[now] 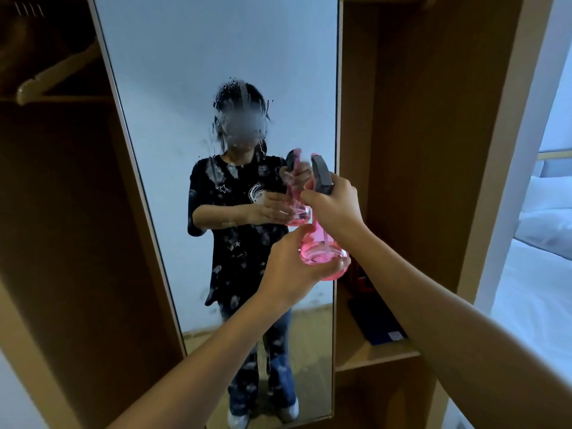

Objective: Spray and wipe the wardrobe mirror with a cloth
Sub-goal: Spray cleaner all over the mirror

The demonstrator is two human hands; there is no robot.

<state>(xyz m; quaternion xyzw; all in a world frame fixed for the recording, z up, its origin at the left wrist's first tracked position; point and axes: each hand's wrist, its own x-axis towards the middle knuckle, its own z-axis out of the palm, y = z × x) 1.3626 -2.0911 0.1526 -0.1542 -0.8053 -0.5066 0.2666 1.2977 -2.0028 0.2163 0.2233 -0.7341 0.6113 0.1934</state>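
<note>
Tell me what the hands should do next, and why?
Probably set the pink spray bottle down and fetch a cloth. The mirror already shows droplets and runs, both hands, right and left, hold the bottle, and no cloth is in view.

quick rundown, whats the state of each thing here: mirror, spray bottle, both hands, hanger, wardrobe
mirror: wet, spray drops and runs down its middle, not wiped
spray bottle: upright, held off the shelf, partly filled with pink liquid
right hand: grips the bottle's neck at the trigger
left hand: cups the bottle's base
hanger: hanging, bare
wardrobe: open
</note>
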